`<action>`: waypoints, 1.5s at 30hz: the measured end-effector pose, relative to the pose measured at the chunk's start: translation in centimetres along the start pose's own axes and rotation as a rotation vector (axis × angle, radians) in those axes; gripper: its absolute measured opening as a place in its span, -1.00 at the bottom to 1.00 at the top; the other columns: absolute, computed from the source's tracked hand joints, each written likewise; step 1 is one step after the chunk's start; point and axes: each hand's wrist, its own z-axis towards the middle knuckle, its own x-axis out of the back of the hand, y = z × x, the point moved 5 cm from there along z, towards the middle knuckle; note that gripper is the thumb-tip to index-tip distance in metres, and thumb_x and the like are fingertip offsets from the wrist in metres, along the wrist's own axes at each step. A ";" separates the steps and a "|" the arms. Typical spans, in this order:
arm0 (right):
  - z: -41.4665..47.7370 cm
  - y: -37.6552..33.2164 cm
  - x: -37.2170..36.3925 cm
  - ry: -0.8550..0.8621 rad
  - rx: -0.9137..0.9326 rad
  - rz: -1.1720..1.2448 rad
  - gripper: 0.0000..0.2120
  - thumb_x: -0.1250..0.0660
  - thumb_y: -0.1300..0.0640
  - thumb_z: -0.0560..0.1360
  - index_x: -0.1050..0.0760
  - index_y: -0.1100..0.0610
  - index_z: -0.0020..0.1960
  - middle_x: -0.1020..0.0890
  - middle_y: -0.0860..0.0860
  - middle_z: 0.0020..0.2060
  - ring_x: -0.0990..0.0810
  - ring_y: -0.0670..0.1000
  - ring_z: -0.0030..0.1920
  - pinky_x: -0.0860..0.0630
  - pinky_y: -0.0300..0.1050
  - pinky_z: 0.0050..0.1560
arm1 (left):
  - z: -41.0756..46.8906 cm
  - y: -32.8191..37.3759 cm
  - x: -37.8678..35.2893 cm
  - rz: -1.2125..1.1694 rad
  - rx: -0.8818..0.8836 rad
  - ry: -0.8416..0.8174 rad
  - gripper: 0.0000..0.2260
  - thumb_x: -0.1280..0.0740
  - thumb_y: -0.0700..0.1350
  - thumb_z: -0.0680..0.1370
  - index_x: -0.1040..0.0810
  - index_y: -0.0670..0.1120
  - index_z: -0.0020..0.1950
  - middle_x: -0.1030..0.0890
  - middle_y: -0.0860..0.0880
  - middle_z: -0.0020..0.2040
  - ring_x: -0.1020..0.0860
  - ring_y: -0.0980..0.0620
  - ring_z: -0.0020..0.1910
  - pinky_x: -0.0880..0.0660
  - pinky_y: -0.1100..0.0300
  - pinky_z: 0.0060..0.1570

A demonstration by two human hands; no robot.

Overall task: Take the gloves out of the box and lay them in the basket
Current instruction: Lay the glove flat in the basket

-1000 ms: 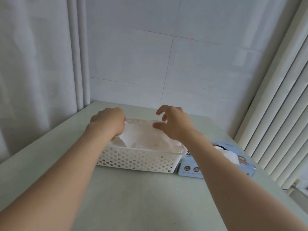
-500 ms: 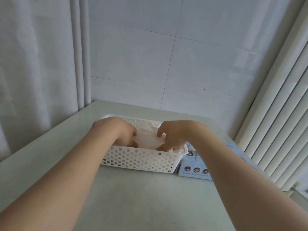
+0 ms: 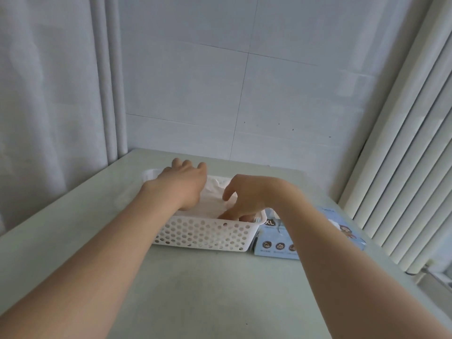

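1. The left hand point(image 3: 183, 184) is held palm down over the far left part of the basket. Its fingers are stretched forward and relaxed, and nothing is gripped by it.
2. The right hand point(image 3: 247, 199) is bent down at the wrist. Its fingers point(image 3: 228, 215) are dipped into the near right corner of the basket and laid against the gloves; whether anything is pinched cannot be told.
3. The crumpled thin white gloves point(image 3: 215, 203) are seen lying inside the white perforated plastic basket point(image 3: 208, 234), beneath both hands.
4. The light blue cardboard box point(image 3: 271, 243), marked XL, is set just beside the basket's right end and is partly hidden by the right forearm.
5. Both are carried by the pale grey-green desk point(image 3: 220, 289), which is bounded by a white tiled wall point(image 3: 269, 94), a white curtain point(image 3: 49, 94) on the left and white vertical blinds point(image 3: 403, 167) on the right.
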 end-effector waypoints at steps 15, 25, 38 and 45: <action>-5.6 10.2 -1.8 0.738 -0.082 0.398 -0.71 -0.29 0.25 0.36 -0.50 -0.01 0.03 -0.56 -0.08 -0.10 -0.55 -0.03 -0.07 -0.56 0.02 0.06 | -5.2 13.8 -0.9 -0.066 -0.205 0.530 -0.88 -0.31 -0.05 0.59 -0.40 -0.05 -0.04 -0.50 0.00 -0.27 -0.43 -0.06 -0.40 -0.19 0.13 -0.38; -8.2 13.7 -5.2 0.774 -0.047 0.349 -0.60 -0.26 -0.16 0.26 -0.52 -0.19 0.09 -0.53 -0.22 -0.03 -0.53 -0.12 0.06 -0.34 0.03 0.30 | -4.8 14.5 -4.0 0.126 -0.284 0.695 -0.64 -0.01 -0.33 0.37 -0.50 -0.12 0.00 -0.42 -0.08 -0.26 -0.27 -0.08 -0.39 -0.19 0.07 -0.33; -7.8 15.6 -5.3 1.140 0.028 0.384 -0.94 -0.46 0.04 0.60 -0.65 0.00 -0.03 -0.68 -0.16 -0.23 -0.62 -0.03 -0.14 -0.54 0.10 0.10 | -4.9 14.6 -4.6 0.270 -0.281 0.805 -0.90 -0.21 -0.23 0.60 -0.51 -0.16 0.04 -0.56 -0.20 0.14 -0.53 -0.30 0.13 -0.40 -0.27 0.26; -7.9 15.5 -5.4 1.305 -0.022 0.206 -0.76 -0.28 0.08 0.68 -0.67 0.14 -0.04 -0.55 0.01 -0.47 -0.44 0.13 -0.45 -0.48 -0.01 -0.09 | -5.3 15.6 -5.9 0.182 -0.367 0.759 -0.70 -0.17 0.04 0.71 -0.63 -0.10 0.07 -0.64 -0.09 0.01 -0.57 -0.22 0.16 -0.37 -0.27 0.33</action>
